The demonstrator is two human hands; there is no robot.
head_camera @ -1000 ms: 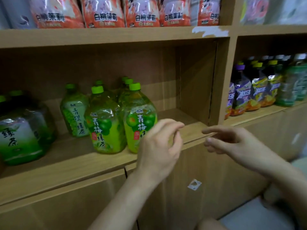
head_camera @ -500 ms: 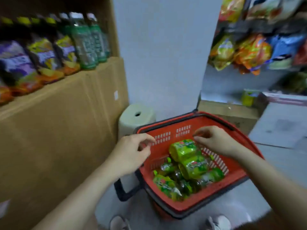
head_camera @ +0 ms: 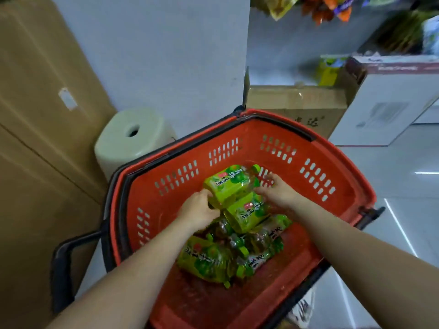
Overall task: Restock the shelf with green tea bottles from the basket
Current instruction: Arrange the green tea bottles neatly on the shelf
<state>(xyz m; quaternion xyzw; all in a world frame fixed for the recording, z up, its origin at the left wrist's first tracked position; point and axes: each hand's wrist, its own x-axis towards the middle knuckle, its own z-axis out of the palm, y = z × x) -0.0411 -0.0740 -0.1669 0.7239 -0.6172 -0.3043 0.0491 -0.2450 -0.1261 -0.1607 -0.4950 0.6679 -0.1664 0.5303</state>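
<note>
The red slotted plastic shopping basket [head_camera: 249, 136] sits on the pale floor [head_camera: 403, 191] and holds a loose pile of green tea bottles [head_camera: 213, 257], all lying on their sides near its centre. The topmost item, a clear plastic bottle with a green label and green cap [head_camera: 228, 184], rests across a second bottle of the same kind [head_camera: 247, 213], its cap pointing towards 2 o'clock. The left hand [head_camera: 199, 210] enters from 7 o'clock, and its fingers [head_camera: 207, 195] are curled round the base end of the topmost bottle, grasping it. The right hand [head_camera: 280, 193] enters from 4 o'clock and lies against the neck end of the same bottle; whether its fingers close on the neck cannot be told. A black pull handle [head_camera: 62, 269] projects from the basket at 8 o'clock. Measured from the basket, a pale green plastic stool with a round hole in its top [head_camera: 133, 143] stands at 10 o'clock, touching the rim. A brown cardboard box [head_camera: 297, 103] stands at 1 o'clock, and a white carton [head_camera: 389, 103] at 2 o'clock. A brown wood-grain cabinet side [head_camera: 35, 138] fills the area at 9 o'clock.
</note>
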